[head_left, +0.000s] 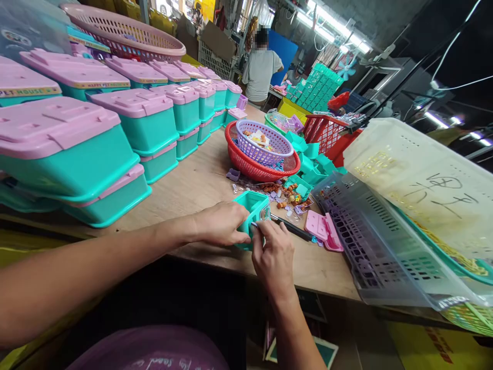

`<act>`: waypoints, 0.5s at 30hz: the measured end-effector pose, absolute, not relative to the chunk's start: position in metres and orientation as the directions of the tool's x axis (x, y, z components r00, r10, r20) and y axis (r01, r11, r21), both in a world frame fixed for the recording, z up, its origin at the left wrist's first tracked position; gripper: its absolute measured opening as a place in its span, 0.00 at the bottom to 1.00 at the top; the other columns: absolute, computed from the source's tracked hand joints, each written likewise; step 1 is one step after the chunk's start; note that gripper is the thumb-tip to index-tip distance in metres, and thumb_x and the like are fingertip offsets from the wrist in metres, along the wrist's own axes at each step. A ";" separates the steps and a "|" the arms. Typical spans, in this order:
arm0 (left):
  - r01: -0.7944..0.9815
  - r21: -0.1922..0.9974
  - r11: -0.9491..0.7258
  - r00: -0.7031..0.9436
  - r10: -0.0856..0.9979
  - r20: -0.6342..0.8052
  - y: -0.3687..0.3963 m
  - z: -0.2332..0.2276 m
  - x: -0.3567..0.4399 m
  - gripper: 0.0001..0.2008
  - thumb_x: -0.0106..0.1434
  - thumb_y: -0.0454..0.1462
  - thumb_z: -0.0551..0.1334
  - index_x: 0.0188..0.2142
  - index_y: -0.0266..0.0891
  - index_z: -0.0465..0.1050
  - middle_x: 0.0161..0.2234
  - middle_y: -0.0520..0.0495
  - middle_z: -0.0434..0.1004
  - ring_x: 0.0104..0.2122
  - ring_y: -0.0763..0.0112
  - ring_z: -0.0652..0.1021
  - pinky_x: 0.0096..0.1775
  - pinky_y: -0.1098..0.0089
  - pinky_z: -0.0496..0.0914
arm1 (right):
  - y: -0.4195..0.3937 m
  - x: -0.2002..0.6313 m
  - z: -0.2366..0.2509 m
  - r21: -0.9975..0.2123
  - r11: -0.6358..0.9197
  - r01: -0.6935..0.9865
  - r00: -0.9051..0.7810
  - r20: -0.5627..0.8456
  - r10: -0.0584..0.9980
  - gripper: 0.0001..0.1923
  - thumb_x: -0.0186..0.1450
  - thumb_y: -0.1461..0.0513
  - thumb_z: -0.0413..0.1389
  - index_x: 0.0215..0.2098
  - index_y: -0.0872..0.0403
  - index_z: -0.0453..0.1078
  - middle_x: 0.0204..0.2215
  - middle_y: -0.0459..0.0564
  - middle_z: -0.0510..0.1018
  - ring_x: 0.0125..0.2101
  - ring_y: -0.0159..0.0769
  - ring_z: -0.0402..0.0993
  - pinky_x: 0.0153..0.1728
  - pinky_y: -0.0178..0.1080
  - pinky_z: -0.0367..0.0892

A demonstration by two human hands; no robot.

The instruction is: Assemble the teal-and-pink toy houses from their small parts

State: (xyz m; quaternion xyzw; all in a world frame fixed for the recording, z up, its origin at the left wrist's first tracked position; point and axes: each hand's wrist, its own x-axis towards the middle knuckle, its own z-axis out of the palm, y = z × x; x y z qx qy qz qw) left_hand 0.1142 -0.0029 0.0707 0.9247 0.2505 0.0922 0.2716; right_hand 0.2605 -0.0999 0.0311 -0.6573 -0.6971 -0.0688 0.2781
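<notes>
A small teal plastic box [251, 203] stands near the table's front edge, its open top facing up. My left hand [221, 223] is closed around its left side, thumb toward the front. At the box's near right side is my right hand [274, 252], fingers bent and pinched against the wall. What lies between those fingertips is too hidden to make out. A clear plastic piece [264, 211] shows at the box's right side. Just to the right lie a black-handled tool [295, 229] and a pink hinged lid [324, 229].
Stacked teal boxes with pink lids [138, 103] line the left. Beyond my hands, a purple basket [265, 146] sits in a red basket [246, 164], beside loose small parts [288, 195] and teal boxes [311, 164]. Large crates [370, 231] border the right. A person [262, 69] stands farther back.
</notes>
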 end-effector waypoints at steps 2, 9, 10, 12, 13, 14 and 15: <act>0.411 0.572 -0.710 0.855 0.518 0.029 -0.001 0.070 0.114 0.11 0.58 0.39 0.64 0.23 0.35 0.68 0.25 0.51 0.73 0.26 0.73 0.70 0.29 0.74 0.59 | -0.099 0.261 0.031 -0.233 0.144 0.962 -0.010 0.495 0.869 0.09 0.70 0.63 0.49 0.35 0.51 0.69 0.29 0.46 0.77 0.33 0.35 0.71 0.57 0.48 0.54; 0.393 0.714 -0.580 0.838 0.546 -0.018 0.006 0.065 0.107 0.12 0.57 0.42 0.63 0.23 0.36 0.69 0.22 0.54 0.70 0.23 0.76 0.67 0.25 0.76 0.58 | -0.092 0.265 0.039 -0.297 0.234 0.926 -0.065 0.485 0.872 0.09 0.71 0.61 0.49 0.36 0.52 0.71 0.30 0.47 0.77 0.35 0.35 0.73 0.49 0.42 0.62; 0.411 0.707 -0.575 0.831 0.556 -0.031 0.005 0.065 0.106 0.13 0.57 0.43 0.63 0.23 0.36 0.69 0.21 0.54 0.70 0.23 0.76 0.67 0.25 0.76 0.58 | -0.090 0.276 0.040 -0.376 0.257 0.891 -0.052 0.477 0.878 0.09 0.71 0.60 0.49 0.37 0.52 0.71 0.31 0.47 0.78 0.34 0.34 0.73 0.45 0.39 0.65; 0.449 0.686 -0.572 0.818 0.573 -0.058 0.002 0.067 0.104 0.14 0.57 0.44 0.63 0.23 0.36 0.69 0.21 0.54 0.70 0.22 0.76 0.66 0.25 0.76 0.58 | -0.084 0.308 0.039 -0.480 0.226 0.848 0.043 0.486 0.873 0.10 0.71 0.58 0.49 0.39 0.53 0.71 0.33 0.48 0.79 0.33 0.33 0.74 0.38 0.36 0.66; 0.465 0.677 -0.570 0.811 0.580 -0.069 0.001 0.068 0.103 0.15 0.57 0.45 0.63 0.22 0.37 0.68 0.21 0.53 0.70 0.22 0.76 0.66 0.25 0.76 0.58 | -0.080 0.329 0.038 -0.475 0.147 0.868 0.138 0.514 0.847 0.11 0.71 0.57 0.50 0.40 0.53 0.71 0.34 0.49 0.79 0.34 0.35 0.74 0.38 0.36 0.67; 0.473 0.672 -0.570 0.809 0.583 -0.074 0.001 0.069 0.102 0.17 0.58 0.47 0.62 0.22 0.37 0.68 0.21 0.53 0.70 0.21 0.75 0.66 0.25 0.75 0.58 | -0.075 0.351 0.035 -0.408 0.057 0.911 0.194 0.546 0.815 0.12 0.69 0.56 0.51 0.39 0.54 0.72 0.34 0.51 0.79 0.36 0.36 0.74 0.40 0.38 0.66; 0.472 0.673 -0.570 0.809 0.582 -0.075 0.000 0.070 0.102 0.18 0.58 0.49 0.62 0.22 0.38 0.67 0.21 0.53 0.69 0.22 0.75 0.66 0.25 0.75 0.58 | -0.070 0.372 0.032 -0.326 -0.047 0.944 0.234 0.561 0.794 0.12 0.68 0.55 0.52 0.38 0.55 0.72 0.35 0.52 0.78 0.38 0.38 0.73 0.43 0.40 0.66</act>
